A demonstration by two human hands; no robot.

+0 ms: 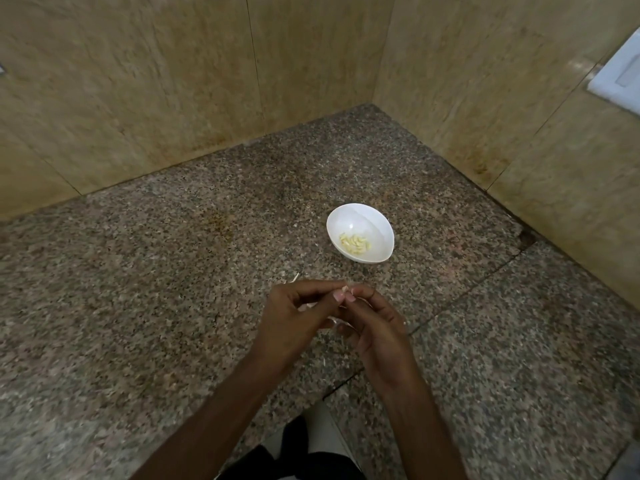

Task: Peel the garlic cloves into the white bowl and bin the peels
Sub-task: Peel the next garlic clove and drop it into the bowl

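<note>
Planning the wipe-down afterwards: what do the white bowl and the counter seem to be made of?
White bowl: smooth and glossy, probably glazed ceramic, possibly melamine; a light glint shows on its inner wall. Counter: speckled brown-grey stone, likely polished granite, laid in slabs with visible seams.

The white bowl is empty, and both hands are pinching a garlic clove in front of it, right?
No. The head view shows peeled cloves lying in the white bowl, so it is not empty. The left hand and right hand do pinch a garlic clove in front of it.
</note>
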